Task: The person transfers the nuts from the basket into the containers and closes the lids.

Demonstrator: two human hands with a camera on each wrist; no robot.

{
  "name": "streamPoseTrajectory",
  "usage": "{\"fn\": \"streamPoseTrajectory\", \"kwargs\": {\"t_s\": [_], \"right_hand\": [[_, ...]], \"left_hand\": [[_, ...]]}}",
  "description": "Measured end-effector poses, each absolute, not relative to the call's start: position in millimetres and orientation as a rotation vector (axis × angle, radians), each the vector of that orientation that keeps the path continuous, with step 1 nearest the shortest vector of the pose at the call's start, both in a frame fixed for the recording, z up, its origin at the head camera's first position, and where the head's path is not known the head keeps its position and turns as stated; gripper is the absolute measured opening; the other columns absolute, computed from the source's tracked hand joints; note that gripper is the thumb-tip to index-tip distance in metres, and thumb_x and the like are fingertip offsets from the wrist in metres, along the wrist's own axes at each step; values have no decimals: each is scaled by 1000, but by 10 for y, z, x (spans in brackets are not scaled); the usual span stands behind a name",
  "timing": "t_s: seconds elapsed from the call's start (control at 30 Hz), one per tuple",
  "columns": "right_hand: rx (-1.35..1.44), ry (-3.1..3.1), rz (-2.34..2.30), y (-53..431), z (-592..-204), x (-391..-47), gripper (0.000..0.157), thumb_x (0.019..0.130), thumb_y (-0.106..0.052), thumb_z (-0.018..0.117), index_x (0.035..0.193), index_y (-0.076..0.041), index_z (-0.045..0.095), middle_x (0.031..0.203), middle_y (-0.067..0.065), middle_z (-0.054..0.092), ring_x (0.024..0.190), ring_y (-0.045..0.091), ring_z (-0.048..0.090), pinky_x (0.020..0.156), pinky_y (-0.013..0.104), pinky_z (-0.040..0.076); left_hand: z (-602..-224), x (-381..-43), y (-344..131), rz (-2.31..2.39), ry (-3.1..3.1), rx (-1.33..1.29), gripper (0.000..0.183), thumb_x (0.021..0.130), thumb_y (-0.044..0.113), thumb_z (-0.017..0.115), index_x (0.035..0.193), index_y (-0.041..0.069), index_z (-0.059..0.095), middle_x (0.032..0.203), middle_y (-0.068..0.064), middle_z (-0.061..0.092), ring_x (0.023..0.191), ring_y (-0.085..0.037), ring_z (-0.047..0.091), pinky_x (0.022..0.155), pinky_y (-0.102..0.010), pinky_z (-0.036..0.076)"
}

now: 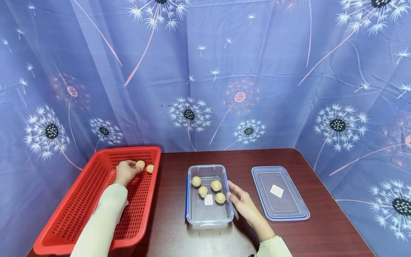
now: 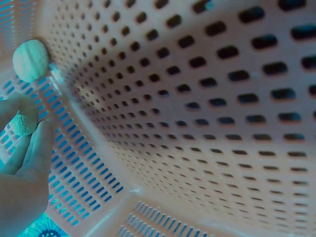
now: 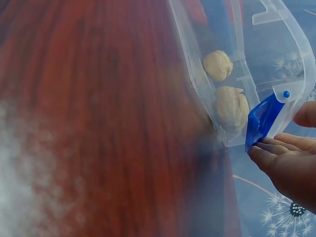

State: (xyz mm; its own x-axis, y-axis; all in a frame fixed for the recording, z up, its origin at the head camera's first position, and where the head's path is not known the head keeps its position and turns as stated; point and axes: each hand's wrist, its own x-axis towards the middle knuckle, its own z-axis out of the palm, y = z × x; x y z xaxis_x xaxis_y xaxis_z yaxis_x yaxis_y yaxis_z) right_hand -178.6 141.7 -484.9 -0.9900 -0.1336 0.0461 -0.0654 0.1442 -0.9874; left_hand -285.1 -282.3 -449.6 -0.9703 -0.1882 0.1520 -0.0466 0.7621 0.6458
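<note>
In the head view my left hand (image 1: 126,172) is inside the red plastic basket (image 1: 153,200), pinching a walnut (image 1: 140,164) between thumb and fingers. Another walnut (image 1: 150,168) lies just right of it by the basket's far right corner. The left wrist view shows the pinched walnut (image 2: 24,116) and the loose walnut (image 2: 30,60) by the perforated wall. My right hand (image 1: 243,204) rests at the right side of a clear plastic box (image 1: 210,223), fingers fairly straight. Its fingertips touch the blue latch (image 3: 264,118) in the right wrist view. Several walnuts (image 1: 216,185) lie in the box.
A clear lid (image 1: 280,210) with a blue seal and a white label lies on the brown table (image 1: 244,160), to the right of the box. Behind and beside the table hangs a blue dandelion-print cloth (image 1: 212,89).
</note>
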Motion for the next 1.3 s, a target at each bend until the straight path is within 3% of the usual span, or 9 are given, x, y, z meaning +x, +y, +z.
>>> {"fn": "streamPoseTrajectory", "kwargs": {"t_s": [0.07,0.3,0.47,0.7,1.0,1.3], "right_hand": [[-210,2336,-2011,1414,-4849,-1793,48,97,-2,51,143,4,39,144,23,43,133,35,40,107,45,34],[-218,2353,-2005,1411,-4863,-1798,48,97,-2,51,143,4,40,144,22,43,133,35,40,107,45,34],[-219,2353,-2008,1412,-4876,-1806,48,96,-2,52,143,4,40,144,22,42,133,34,40,107,44,34],[-212,2347,-2010,1410,-4891,-1816,48,96,-2,52,143,5,39,145,22,42,134,34,39,106,43,35],[-216,2342,-2007,1417,-4890,-1812,48,97,-2,51,143,4,39,145,22,41,133,35,39,107,44,34],[-208,2345,-2005,1416,-4896,-1818,48,96,-2,51,143,4,39,145,22,41,134,34,39,107,44,33]], "left_hand": [[-4463,-2843,-2811,-1024,-2732,195,40,79,13,73,106,-14,63,90,-25,69,95,-45,58,98,-56,35],[-4359,-2844,-2723,-1113,-2657,228,38,81,14,73,109,-11,65,97,-23,70,94,-40,63,92,-51,44],[-4248,-2854,-2624,-1173,-2592,258,37,82,13,73,111,-9,64,99,-23,69,101,-40,59,101,-50,36],[-4057,-2819,-2462,-1251,-2501,302,36,82,12,74,113,-6,65,103,-23,69,99,-36,62,84,-41,47],[-3801,-2834,-2232,-1380,-2414,257,38,81,12,76,113,-5,65,107,-23,67,97,-28,67,63,-11,45],[-3606,-2808,-1937,-1459,-2356,180,35,79,9,78,110,-5,67,102,-22,69,90,-21,68,63,-10,46]]}}
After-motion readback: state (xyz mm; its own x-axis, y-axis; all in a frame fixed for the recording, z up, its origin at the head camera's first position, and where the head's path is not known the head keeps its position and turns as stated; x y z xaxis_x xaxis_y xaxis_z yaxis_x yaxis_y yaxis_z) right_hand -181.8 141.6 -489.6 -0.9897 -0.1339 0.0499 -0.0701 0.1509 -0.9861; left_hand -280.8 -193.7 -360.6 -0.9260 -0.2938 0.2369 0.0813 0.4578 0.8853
